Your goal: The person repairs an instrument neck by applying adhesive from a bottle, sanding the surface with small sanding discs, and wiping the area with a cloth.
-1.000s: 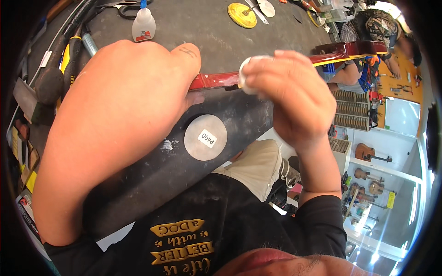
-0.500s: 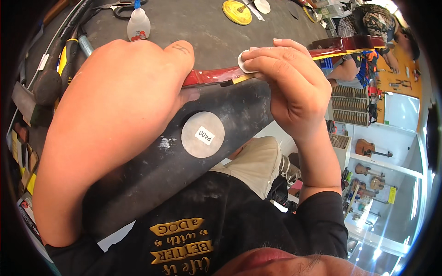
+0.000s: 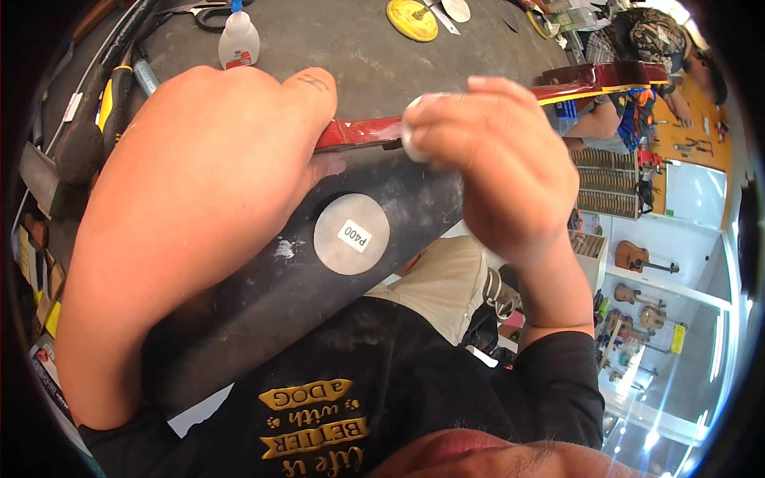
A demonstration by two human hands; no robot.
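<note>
A glossy dark red guitar stretches across the bench, its slim neck [image 3: 370, 131] toward me and its body [image 3: 602, 76] at the far right. My left hand [image 3: 231, 127] is closed around the neck's left end, which the fingers hide. Pinched in my right hand [image 3: 498, 151] is a pale round sanding disc [image 3: 411, 131], bent over the neck at its lower edge. Motion slightly blurs those right fingers. Below the neck lies a grey round sanding disc [image 3: 331, 239] with a white label, touched by neither hand.
A clear squeeze bottle [image 3: 239, 44] with a blue tip stands beyond my left hand. Scissors [image 3: 209, 17] and a yellow round disc [image 3: 413, 21] lie farther back. Yellow-black handled tools [image 3: 118, 95] crowd the left. Another person [image 3: 657, 40] works at far right, near guitars on shelves [image 3: 633, 256].
My right hand has moved slightly left and down along the neck, and the disc now wraps over the neck's lower edge. My left hand and the guitar stay in place.
</note>
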